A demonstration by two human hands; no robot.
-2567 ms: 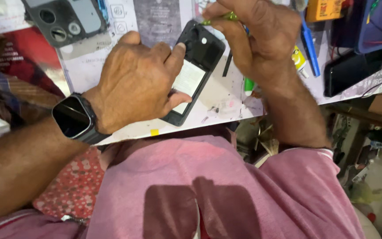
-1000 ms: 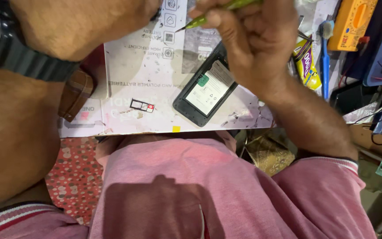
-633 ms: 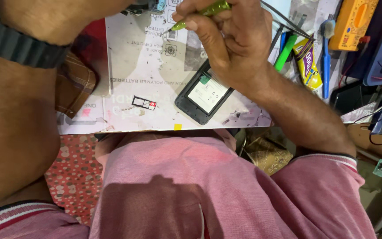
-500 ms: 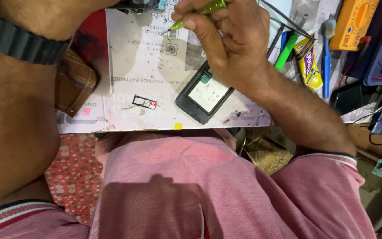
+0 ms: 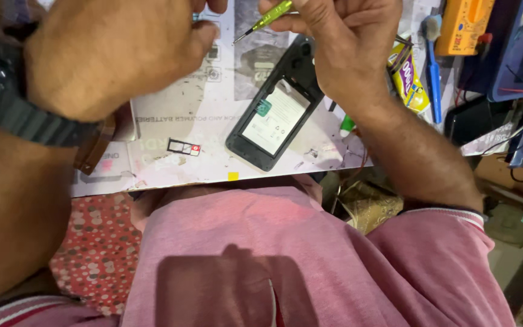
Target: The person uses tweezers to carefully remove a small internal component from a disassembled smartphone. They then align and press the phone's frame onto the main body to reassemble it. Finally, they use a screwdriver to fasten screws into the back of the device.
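Head view. The right hand [image 5: 346,45] grips a slim green-handled screwdriver [image 5: 267,17], fingers [image 5: 298,18] closed round the handle, metal tip aimed toward the left hand [image 5: 110,54]. Half a second earlier the tip stood above the white printed paper sheet [image 5: 171,121]; since then the left hand has come in close, so the two hands now nearly meet over the surface. The left-hand fingers are curled, and whether they pinch anything cannot be told. This suggests that work has shifted from the phone to some small part between the hands. Below the right-hand fingers lies the black opened smartphone [image 5: 276,112], apart from both hands, back cover off, pale battery and a green tab exposed, set diagonally. Below the left hand rests a small metal card tray [image 5: 184,147].
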